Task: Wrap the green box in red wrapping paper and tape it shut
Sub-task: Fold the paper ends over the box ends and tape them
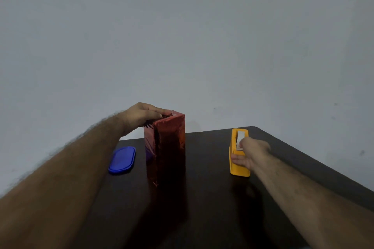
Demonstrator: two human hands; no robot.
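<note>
Box: tall upright box wrapped in shiny red paper (166, 147), standing on dark wooden table (212, 198).
Left hand (141, 115): fingers flat on box top, pressing folded paper.
Right hand (251, 155): at yellow plastic tape dispenser (238, 159), fingers on tape.
Left of box: blue oval plastic lid (122, 160).

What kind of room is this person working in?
Probably a plain room at home, though I can't be sure: a dark table against a bare grey wall, with a yellow tape dispenser and a blue plastic lid lying around.
</note>
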